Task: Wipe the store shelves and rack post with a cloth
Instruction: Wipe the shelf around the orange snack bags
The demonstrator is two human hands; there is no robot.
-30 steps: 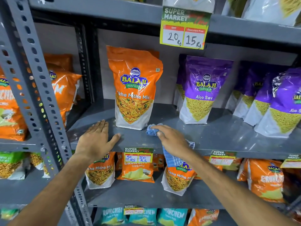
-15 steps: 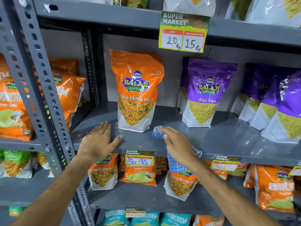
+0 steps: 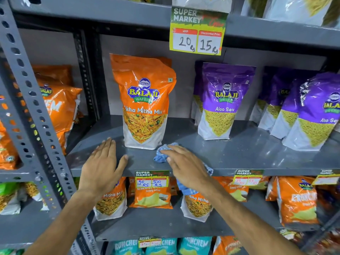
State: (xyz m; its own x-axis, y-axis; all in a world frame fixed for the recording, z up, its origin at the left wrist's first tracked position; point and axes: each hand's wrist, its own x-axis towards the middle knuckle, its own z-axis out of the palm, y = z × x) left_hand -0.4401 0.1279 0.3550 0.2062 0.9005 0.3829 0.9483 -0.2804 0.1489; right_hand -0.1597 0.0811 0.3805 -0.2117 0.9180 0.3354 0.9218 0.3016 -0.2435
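Observation:
A grey metal shelf runs across the middle of the head view. My right hand presses a blue checked cloth flat on the shelf's front part, just right of an orange Tikha Mitha Mix bag. The cloth's tail hangs over the shelf edge under my wrist. My left hand lies flat on the shelf's front left corner, fingers spread, holding nothing. The perforated grey rack post slants down the left side, left of my left hand.
Purple Aloo Sev bags stand on the shelf's right half. A yellow price tag hangs from the shelf above. More price tags hang on the shelf's front edge. Orange snack bags fill the shelf below and the left bay.
My right hand has slid the cloth a little to the left along the shelf, closer to the orange bag. My left hand stays flat in the same place.

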